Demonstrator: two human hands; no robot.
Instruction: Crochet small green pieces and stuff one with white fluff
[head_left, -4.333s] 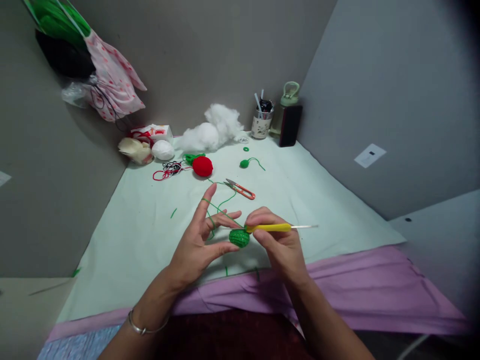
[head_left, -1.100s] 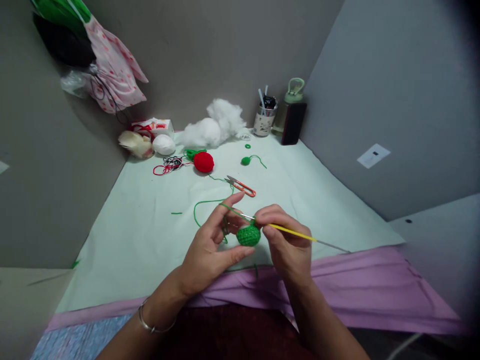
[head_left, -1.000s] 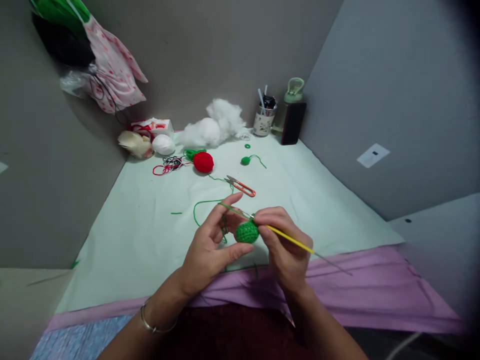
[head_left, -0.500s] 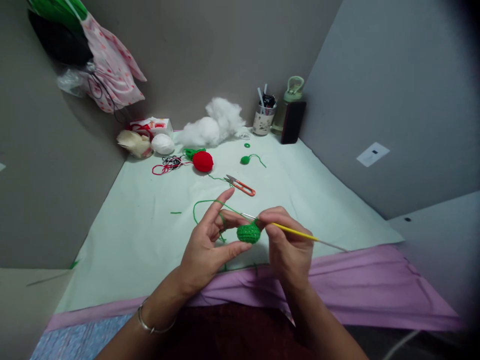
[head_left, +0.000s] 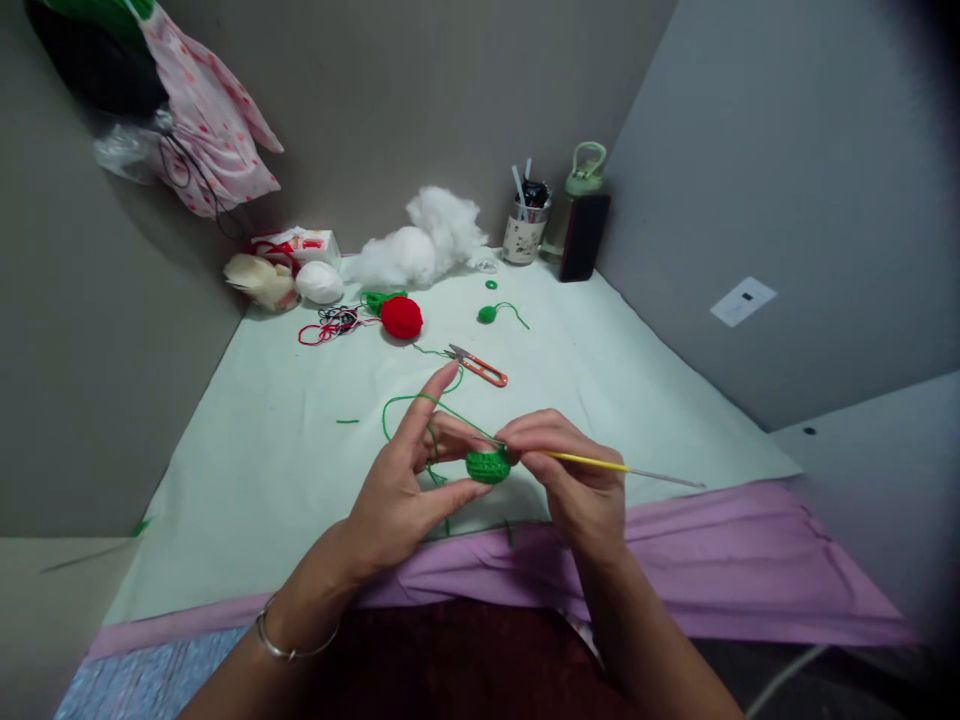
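My left hand (head_left: 405,480) pinches a small green crochet piece (head_left: 487,466) between thumb and middle fingers, and its raised forefinger carries the green yarn (head_left: 409,400) over the tip. My right hand (head_left: 574,480) grips a yellow-handled crochet hook (head_left: 592,462), whose metal tip sits at the top of the green piece. Both hands hover just above the near edge of the pale green table cover (head_left: 300,440).
Orange snips (head_left: 480,366) lie just beyond my hands. Farther back are a red crochet ball (head_left: 401,317), a small green piece (head_left: 489,313), tangled yarn (head_left: 326,325), white stuffing (head_left: 420,245), a cup of tools (head_left: 523,228) and a bottle (head_left: 577,210). Grey walls close in the left, back and right sides.
The hook's handle has swung from pointing down-right to nearly level, and the green piece has turned a little in my left fingers. My view has dipped slightly.
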